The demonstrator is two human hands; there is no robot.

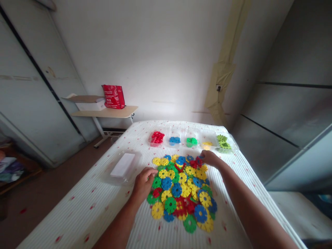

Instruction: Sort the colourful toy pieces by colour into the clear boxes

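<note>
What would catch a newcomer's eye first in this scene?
A bright heap of red, yellow, blue and green toy discs lies on the bed, with the left hand and right hand at its edges. Behind it, clear trays hold pieces sorted by colour.

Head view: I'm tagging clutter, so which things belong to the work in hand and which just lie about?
In hand: left hand and right hand, both at the pile of coloured discs; red pieces, blue pieces, green pieces, yellow pieces, lime pieces in clear trays.
Lying about: clear box on the bed; red bag and carton on the side table.
</note>
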